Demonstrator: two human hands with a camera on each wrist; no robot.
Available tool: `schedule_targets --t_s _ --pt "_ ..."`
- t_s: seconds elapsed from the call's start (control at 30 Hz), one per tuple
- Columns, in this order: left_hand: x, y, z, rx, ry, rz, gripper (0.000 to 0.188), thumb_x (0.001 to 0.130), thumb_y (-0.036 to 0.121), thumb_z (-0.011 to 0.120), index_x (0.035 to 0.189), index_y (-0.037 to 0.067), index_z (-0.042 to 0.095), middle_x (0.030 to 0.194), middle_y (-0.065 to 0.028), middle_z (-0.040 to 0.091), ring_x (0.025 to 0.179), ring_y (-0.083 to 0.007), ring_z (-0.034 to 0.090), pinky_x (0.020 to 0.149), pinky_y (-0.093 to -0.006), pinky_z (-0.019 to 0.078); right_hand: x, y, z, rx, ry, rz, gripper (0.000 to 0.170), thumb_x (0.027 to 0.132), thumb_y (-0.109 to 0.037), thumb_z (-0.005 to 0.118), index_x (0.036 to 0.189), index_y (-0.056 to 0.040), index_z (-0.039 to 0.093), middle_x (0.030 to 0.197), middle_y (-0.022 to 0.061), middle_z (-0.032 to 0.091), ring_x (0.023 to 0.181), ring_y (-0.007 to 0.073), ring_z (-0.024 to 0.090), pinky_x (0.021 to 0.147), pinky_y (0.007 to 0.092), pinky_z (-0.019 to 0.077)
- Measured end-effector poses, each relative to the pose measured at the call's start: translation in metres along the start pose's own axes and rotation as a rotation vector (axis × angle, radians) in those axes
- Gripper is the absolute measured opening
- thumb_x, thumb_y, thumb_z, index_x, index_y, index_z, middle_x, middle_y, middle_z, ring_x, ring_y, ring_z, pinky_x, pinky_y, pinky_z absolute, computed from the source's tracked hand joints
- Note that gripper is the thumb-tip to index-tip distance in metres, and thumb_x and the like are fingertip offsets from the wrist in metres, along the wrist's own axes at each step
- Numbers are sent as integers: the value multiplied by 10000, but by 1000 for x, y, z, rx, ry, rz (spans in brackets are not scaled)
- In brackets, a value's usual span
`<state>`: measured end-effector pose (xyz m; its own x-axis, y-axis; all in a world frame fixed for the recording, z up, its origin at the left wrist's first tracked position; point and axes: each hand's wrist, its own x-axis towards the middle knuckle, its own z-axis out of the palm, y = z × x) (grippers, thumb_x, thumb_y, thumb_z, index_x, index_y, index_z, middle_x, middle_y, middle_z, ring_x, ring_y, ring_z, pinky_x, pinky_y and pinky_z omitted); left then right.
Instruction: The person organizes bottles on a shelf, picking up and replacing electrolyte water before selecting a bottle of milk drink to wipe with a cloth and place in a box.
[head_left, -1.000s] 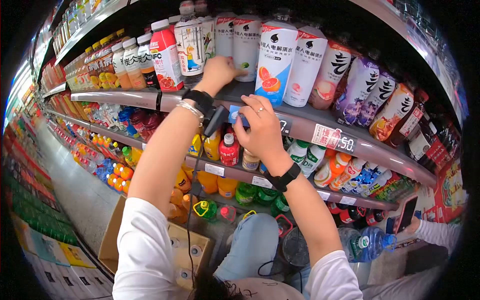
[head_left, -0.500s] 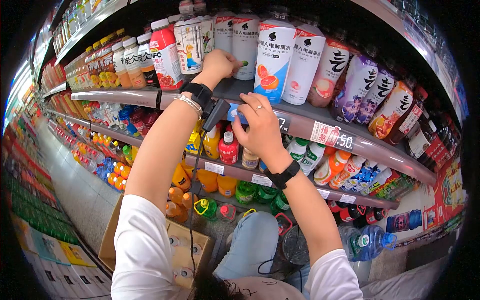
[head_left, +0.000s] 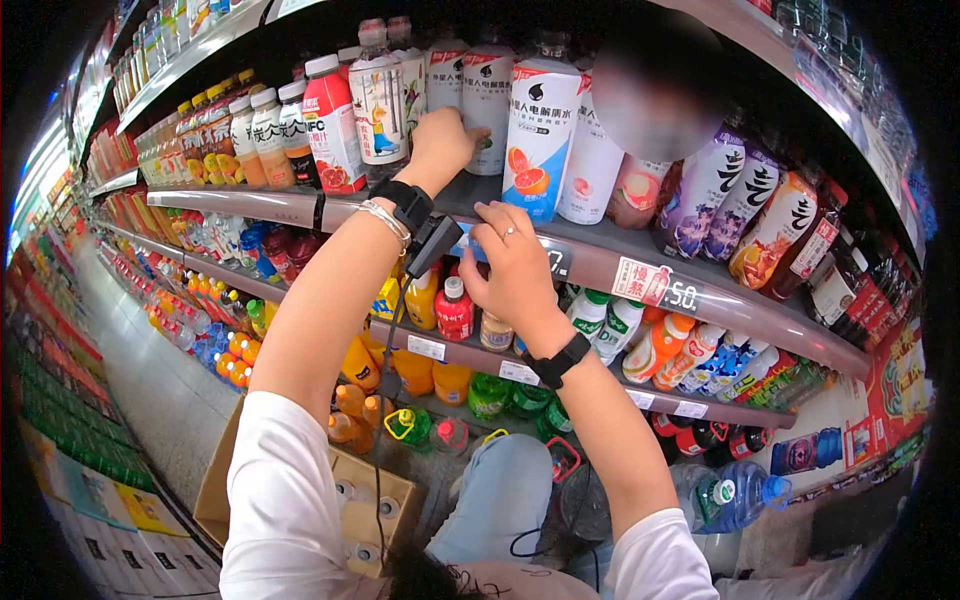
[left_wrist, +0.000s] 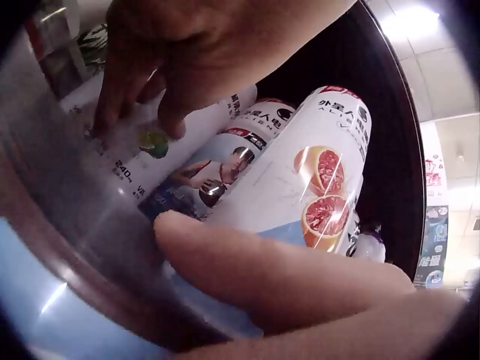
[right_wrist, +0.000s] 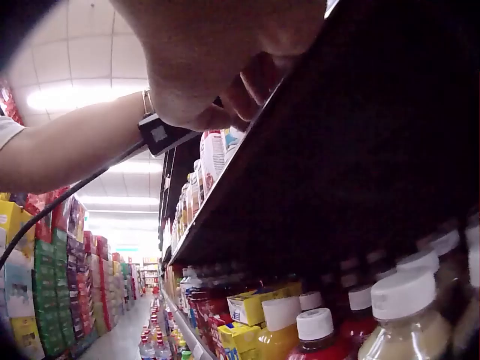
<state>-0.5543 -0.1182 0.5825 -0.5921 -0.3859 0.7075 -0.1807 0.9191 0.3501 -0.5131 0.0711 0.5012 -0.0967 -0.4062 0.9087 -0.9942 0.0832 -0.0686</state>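
On the upper shelf, my left hand (head_left: 442, 152) reaches in between bottles, its thumb touching a white bottle with a lime picture (head_left: 488, 105). The left wrist view has the same hand (left_wrist: 191, 56) over the lime bottle (left_wrist: 184, 135), fingertips against its side. My right hand (head_left: 512, 262) lies at the shelf's front edge with loosely bent fingers and holds no bottle. Just above it stands a white and blue grapefruit bottle (head_left: 540, 140), upright. Fingers of the right hand cross the foreground of the left wrist view, below the grapefruit bottle (left_wrist: 304, 180).
Left of my left hand stand a patterned bottle (head_left: 378, 100) and a red juice bottle (head_left: 330, 125). Purple-label bottles (head_left: 700, 195) line the right. Lower shelves hold more drinks. A cardboard box (head_left: 375, 500) sits on the floor, and a cable hangs from the left wrist camera (head_left: 435, 245).
The view has shifted slightly. My left hand has stayed by the lime bottle, and the right hand at the shelf edge. The hand with a phone at the right has gone from view.
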Motion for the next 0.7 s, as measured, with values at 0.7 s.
schedule_targets --t_s 0.7 --pt "19 -1 -4 -273 -277 -166 251 819 271 604 877 81 758 773 -143 717 764 -275 712 719 -369 540 -8 10 11 114 50 42 256 680 -81 657 893 33 571 1129 201 594 1093 371 555 934 438 490"
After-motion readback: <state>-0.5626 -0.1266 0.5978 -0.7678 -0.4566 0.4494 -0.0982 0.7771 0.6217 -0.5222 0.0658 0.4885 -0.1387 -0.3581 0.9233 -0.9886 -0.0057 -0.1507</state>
